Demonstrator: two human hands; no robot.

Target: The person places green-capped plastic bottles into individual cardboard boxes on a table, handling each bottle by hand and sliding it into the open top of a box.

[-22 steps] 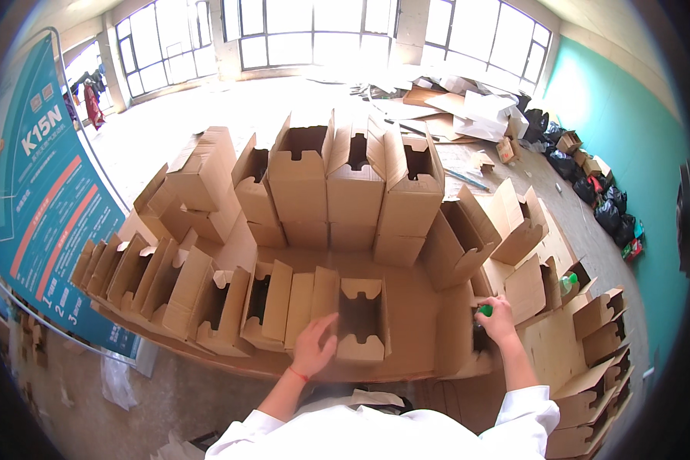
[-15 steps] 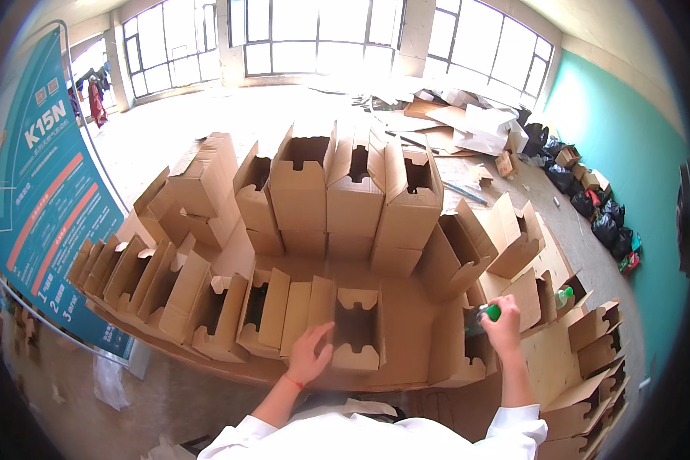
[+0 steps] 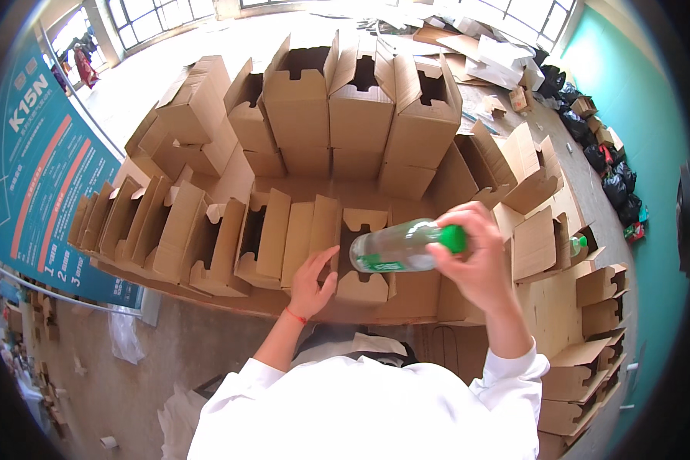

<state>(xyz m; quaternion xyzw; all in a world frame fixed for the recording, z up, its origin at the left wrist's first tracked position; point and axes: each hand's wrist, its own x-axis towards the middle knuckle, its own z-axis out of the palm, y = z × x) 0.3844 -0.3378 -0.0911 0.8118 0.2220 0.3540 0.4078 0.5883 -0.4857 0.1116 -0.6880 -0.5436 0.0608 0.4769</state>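
My right hand (image 3: 477,261) grips a clear plastic bottle (image 3: 397,244) by its green cap end. The bottle has a green label and is tilted nearly level, its base pointing left over an open cardboard box (image 3: 362,290). My left hand (image 3: 312,280) rests at the left side of that box, fingers apart, its tips touching or close to the raised flap. A red cord circles the left wrist. The box's inside is dark and partly hidden by the bottle. To the right, another green-capped bottle (image 3: 578,244) stands among cartons.
A row of open cartons (image 3: 178,238) runs leftward along the table edge. Taller stacked cartons (image 3: 297,115) stand behind. More boxes (image 3: 567,383) line the right side. A teal banner (image 3: 50,169) stands at left; black bags (image 3: 617,192) lie along the green wall.
My right hand has lifted the bottle out of a box at the right and carried it left over the open box. The view has tilted down; my left hand stays by that box.
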